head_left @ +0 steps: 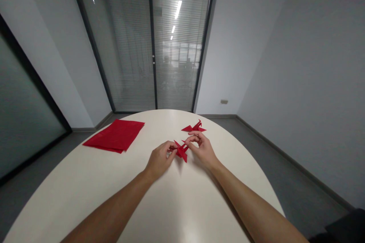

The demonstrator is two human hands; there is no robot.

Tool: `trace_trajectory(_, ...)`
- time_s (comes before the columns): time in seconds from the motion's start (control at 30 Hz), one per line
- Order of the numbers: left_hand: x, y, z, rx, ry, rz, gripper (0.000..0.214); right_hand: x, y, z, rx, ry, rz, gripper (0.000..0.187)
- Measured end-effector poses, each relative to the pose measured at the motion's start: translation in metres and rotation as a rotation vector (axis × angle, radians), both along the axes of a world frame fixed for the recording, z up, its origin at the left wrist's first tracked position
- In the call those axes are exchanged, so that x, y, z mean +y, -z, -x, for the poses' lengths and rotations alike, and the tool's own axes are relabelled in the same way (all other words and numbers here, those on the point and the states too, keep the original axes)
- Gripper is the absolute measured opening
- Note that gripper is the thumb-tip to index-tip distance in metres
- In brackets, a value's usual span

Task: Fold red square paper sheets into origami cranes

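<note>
A red folded paper crane point(181, 151) is held between my two hands, just above the table. My left hand point(162, 158) pinches its left side between thumb and fingers. On the other side, my right hand point(201, 148) has thumb and index finger closed on a thin pointed end of it. The fingertips hide parts of the folds. Just beyond my right hand, a second red paper crane point(196, 126) rests on the table with its wings spread.
Red paper sheets point(116, 135) lie stacked at the left on the round white table point(159, 121). Behind it stand glass panels with blinds point(128, 64). A grey wall point(308, 68) is at the right, and a dark object point(346, 226) sits at the lower right corner.
</note>
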State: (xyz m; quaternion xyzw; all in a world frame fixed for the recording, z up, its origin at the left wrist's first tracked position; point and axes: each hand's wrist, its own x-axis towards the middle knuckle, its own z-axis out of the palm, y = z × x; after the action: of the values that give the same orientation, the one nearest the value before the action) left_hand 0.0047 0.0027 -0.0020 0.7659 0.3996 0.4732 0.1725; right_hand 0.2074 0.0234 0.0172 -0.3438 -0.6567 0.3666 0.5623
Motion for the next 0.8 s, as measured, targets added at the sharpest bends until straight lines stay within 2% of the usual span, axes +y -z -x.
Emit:
trace_trajectory(0.2, 0.001, 0.0006, -0.0017, -0.039, -0.034, 0.053, 0.009, 0.0009, 0.0013, -0.0016, 0.013, 0.021, 0.034, 0.04)
trace_trajectory(0.4, -0.0004, -0.0029, -0.0014, -0.055, -0.028, 0.087, 0.008, -0.0003, 0.0016, -0.002, -0.199, 0.033, 0.013, 0.025)
trace_trajectory(0.5, -0.001, -0.0047, -0.0007, -0.033, -0.01, 0.09, 0.008, -0.0023, 0.0008, 0.001, -0.159, -0.001, -0.01, 0.018)
trace_trajectory(0.8, 0.0, -0.005, -0.001, -0.039, -0.022, 0.128, 0.007, -0.0016, -0.0029, 0.0012, -0.123, -0.012, 0.004, 0.018)
